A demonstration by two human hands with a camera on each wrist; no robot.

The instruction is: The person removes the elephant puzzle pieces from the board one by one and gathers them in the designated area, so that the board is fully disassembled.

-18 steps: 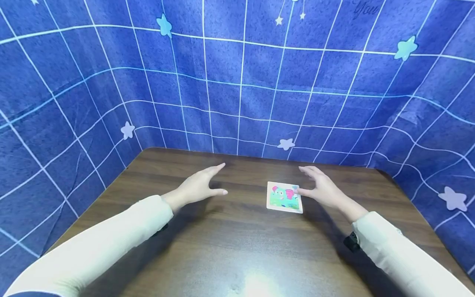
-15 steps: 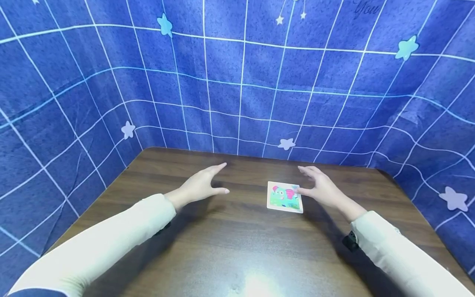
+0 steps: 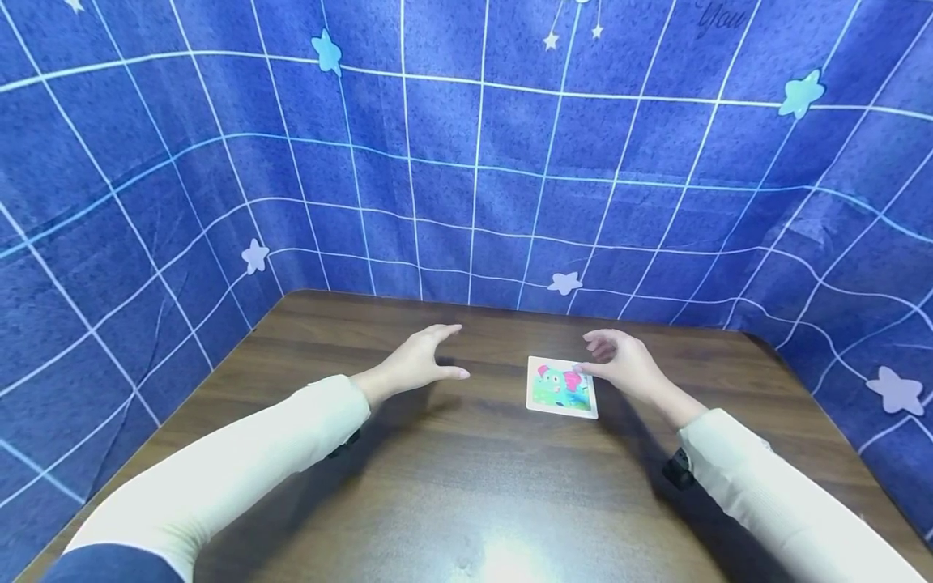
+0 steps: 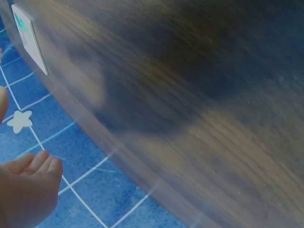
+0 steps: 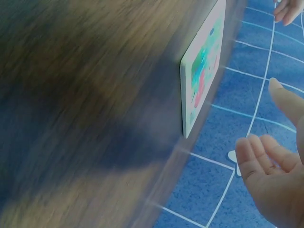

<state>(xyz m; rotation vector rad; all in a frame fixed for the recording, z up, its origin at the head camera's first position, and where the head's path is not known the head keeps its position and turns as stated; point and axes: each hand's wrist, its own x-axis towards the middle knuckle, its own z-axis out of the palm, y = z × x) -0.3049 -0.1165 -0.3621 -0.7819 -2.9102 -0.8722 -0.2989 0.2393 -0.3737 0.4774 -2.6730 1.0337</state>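
A flat square board [image 3: 552, 394] with a pale rim and a green and pink elephant picture lies on the brown wooden table [image 3: 466, 461], right of the middle. My right hand [image 3: 632, 367] hovers at the board's right side, its thumb overlapping the upper right corner in the head view. In the right wrist view, a gap separates that hand from the board [image 5: 205, 71]; its fingers bend loosely around nothing. To the left of the board my left hand [image 3: 411, 364] hangs over the table, thumb and fingers spread apart, holding nothing.
A blue curtain [image 3: 437, 186] with white grid lines and stars stands behind the table and along its sides. Dark bands sit at both wrists, and a bright light reflection shows near the table's front.
My left hand has moved to the right, toward the board. The right hand's fingers have bent a little more, while the board has stayed in place on the table.
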